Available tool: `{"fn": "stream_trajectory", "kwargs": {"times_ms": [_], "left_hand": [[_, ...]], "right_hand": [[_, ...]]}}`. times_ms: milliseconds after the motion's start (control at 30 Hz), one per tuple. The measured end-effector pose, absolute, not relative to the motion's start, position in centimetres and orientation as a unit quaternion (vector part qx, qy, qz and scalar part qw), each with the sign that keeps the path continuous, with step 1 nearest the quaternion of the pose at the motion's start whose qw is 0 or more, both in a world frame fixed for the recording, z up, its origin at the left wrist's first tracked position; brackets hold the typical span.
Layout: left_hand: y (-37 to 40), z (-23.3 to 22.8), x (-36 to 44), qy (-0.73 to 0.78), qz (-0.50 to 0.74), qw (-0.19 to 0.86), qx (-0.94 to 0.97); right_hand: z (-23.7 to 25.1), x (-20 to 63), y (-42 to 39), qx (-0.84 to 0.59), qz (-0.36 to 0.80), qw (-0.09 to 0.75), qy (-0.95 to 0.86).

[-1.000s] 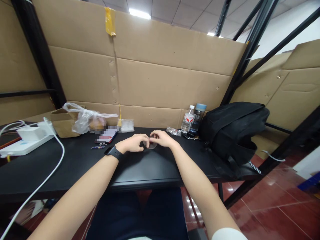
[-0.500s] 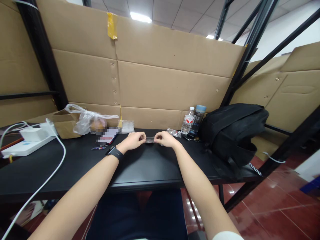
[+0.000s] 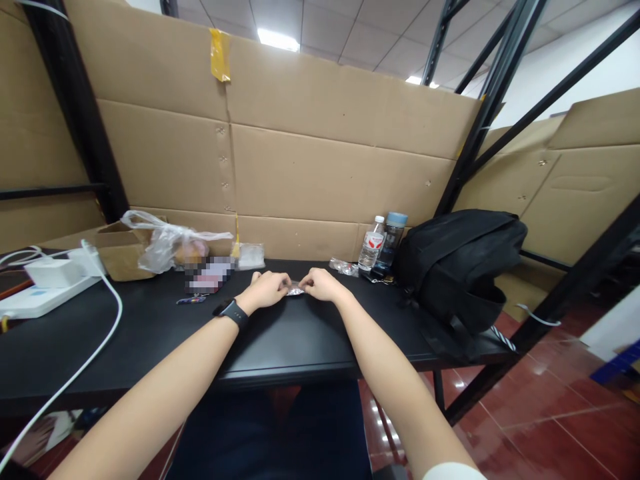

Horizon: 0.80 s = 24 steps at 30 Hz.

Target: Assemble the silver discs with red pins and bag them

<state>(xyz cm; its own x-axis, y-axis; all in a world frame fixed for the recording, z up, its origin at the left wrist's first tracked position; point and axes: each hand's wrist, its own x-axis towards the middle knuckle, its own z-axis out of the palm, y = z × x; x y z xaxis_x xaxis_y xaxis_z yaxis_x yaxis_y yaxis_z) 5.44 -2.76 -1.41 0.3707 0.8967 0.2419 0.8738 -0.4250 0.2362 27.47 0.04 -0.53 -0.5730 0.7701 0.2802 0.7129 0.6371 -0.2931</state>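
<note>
Since half a second ago my hands have sunk lower and closer together. My left hand (image 3: 267, 290) and right hand (image 3: 320, 285), fingers curled, both pinch a small clear wrapper (image 3: 295, 291) just above the table (image 3: 150, 327), toward its far edge.

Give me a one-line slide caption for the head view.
Both hands, left and right, pinch a small clear packet over a black desk beside a black backpack.

A black backpack (image 3: 463, 267) lies on the right of the black surface (image 3: 150, 333), with two bottles (image 3: 383, 241) just beside it. At the left sit a white power strip (image 3: 35, 293), a cardboard box (image 3: 123, 250) and a plastic bag (image 3: 170, 243).
</note>
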Motion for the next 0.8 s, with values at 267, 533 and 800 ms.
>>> {"fn": "stream_trajectory", "kwargs": {"times_ms": [267, 533, 800], "left_hand": [[-2.9, -1.6, 5.1, 0.512, 0.143, -0.014, 0.847], [-2.6, -0.9, 5.0, 0.540, 0.212, -0.029, 0.814], [-2.5, 0.2, 5.0, 0.569, 0.299, 0.078, 0.762]], "right_hand": [[-0.7, 26.6, -0.7, -0.429, 0.063, 0.135, -0.891], [-0.2, 26.6, -0.3, -0.449, 0.087, 0.243, -0.855], [-0.1, 27.2, -0.2, -0.381, 0.334, 0.356, -0.785]]}}
